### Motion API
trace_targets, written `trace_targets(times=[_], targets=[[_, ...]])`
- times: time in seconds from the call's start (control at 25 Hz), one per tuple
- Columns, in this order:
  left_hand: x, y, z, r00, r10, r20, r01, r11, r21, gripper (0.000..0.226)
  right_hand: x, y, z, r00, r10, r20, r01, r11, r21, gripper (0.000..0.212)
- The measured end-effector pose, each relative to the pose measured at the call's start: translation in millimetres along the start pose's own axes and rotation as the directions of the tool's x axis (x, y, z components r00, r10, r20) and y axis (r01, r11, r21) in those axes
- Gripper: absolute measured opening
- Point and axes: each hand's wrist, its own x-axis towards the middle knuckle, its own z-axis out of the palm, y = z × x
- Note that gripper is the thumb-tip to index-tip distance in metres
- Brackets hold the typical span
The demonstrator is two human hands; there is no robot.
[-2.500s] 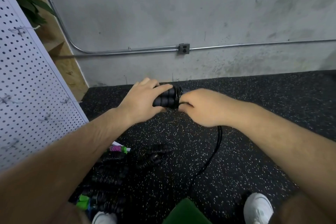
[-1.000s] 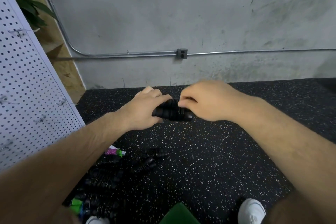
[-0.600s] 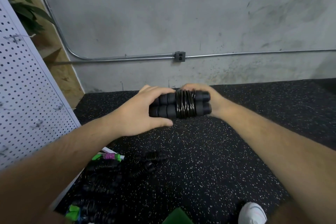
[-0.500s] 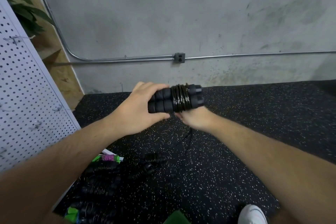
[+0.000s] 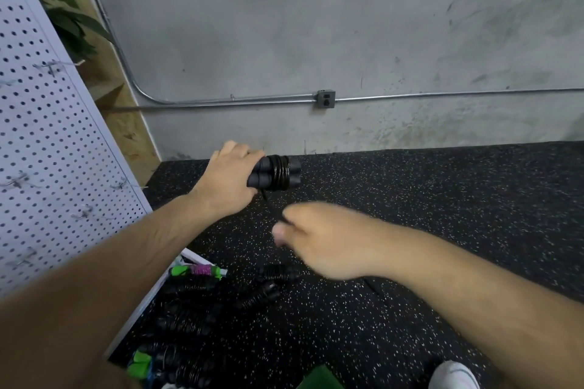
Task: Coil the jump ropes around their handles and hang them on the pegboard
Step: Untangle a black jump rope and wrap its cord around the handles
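Observation:
My left hand grips the two black handles of a jump rope, held side by side with black cord coiled around their middle. A short stretch of that cord runs down from the bundle toward my right hand, which is blurred, lower and nearer to me, with fingers curled and pinching the cord's end. The white pegboard with metal hooks stands at the left, away from both hands.
Several coiled black jump ropes and a green and purple one lie on the speckled rubber floor by the pegboard's foot. A concrete wall with a conduit and outlet is ahead. My white shoe shows at bottom right.
My right hand has come away from the handle bundle, down and toward me, drawing the cord's tail with it. My left hand keeps holding the handles, now a little farther off.

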Motion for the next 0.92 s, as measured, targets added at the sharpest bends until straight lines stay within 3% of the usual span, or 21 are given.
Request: trace_targets(times=[0.16,0.28,0.4,0.48,0.56,0.6,0.64,0.68,0.8,0.92], targets=[[-9.7,12.1,2.3,0.992,0.097,0.076,-0.090,0.991,-0.097,0.068,-5.0,18.7,-47.3,0.917,-0.053,-0.396,-0.114,0.916,-0.385,0.027],[-21.9,35.1,-2.8,0.959,0.238,0.156,-0.203,0.956,-0.211,0.067,10.3,53.2,-63.0,0.837,-0.084,-0.541,-0.126,0.932,-0.339,0.022],[-38.1,64.5,-15.0,0.916,0.374,0.148,-0.305,0.886,-0.349,0.061,29.8,94.0,-67.1,0.815,-0.081,-0.573,-0.077,0.966,-0.247,0.014],[-44.9,81.0,-30.7,0.933,0.348,0.086,-0.273,0.846,-0.459,0.064,39.7,114.9,-62.7,0.840,-0.013,-0.543,-0.091,0.982,-0.165,0.015],[-48.3,86.7,-46.0,0.968,0.227,0.108,-0.130,0.818,-0.560,0.075,39.0,114.0,-53.9,0.912,0.071,-0.403,0.021,0.975,0.219,0.021],[-48.6,87.1,-51.8,0.975,0.176,0.133,-0.068,0.811,-0.580,0.079,37.4,108.1,-45.0,0.942,0.081,-0.326,0.081,0.886,0.456,0.023],[-47.3,86.1,-54.0,0.978,0.147,0.147,-0.038,0.821,-0.570,0.082,38.4,98.8,-33.9,0.957,0.097,-0.272,0.068,0.840,0.539,0.020],[-44.7,84.1,-54.0,0.981,0.130,0.146,-0.029,0.836,-0.548,0.082,40.5,90.2,-22.3,0.972,0.108,-0.208,0.017,0.852,0.523,0.018],[-31.0,71.8,-43.5,0.994,0.084,0.071,-0.044,0.897,-0.440,0.074,38.9,70.7,26.1,0.996,0.048,-0.076,-0.030,0.975,0.221,0.030],[-16.5,48.8,-28.4,0.994,0.091,0.058,-0.075,0.969,-0.237,0.066,34.9,46.5,44.4,0.999,0.025,-0.035,-0.018,0.980,0.197,0.035]])
